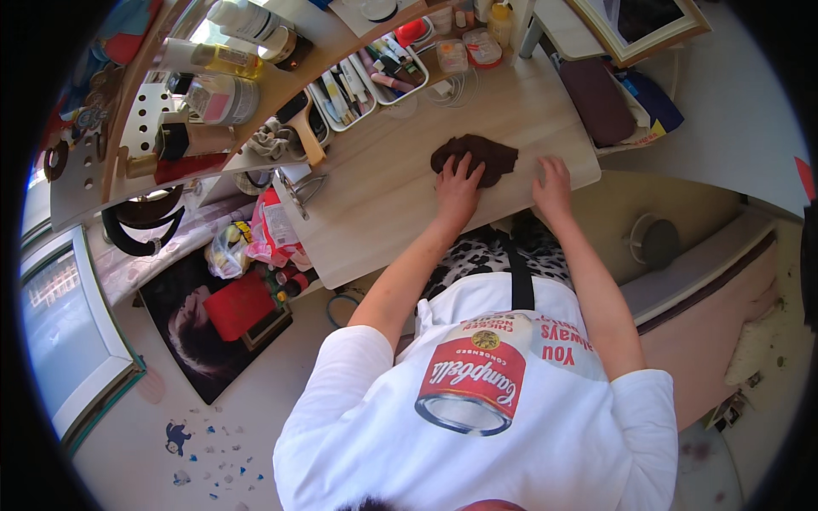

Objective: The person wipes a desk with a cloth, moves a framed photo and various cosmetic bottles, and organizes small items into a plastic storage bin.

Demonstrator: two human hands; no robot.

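A dark brown folded cloth (pixel 489 156) lies bunched on the light wood-grain desktop (pixel 383 211). My left hand (pixel 459 191) rests on its near left part, with the fingers spread over the fabric. To the right of the cloth, near the desk's front edge, my right hand (pixel 553 188) is over the wood with nothing in it. A narrow gap separates that hand from the cloth.
White trays of pens and cosmetics (pixel 390 67) line the desk's back. A coiled white cable (pixel 463 89) lies before small clear boxes (pixel 454 54). A wooden-handled brush (pixel 310 134) and eyeglasses (pixel 310 191) are at left. A maroon case (pixel 597 102) sits right, beyond the desktop.
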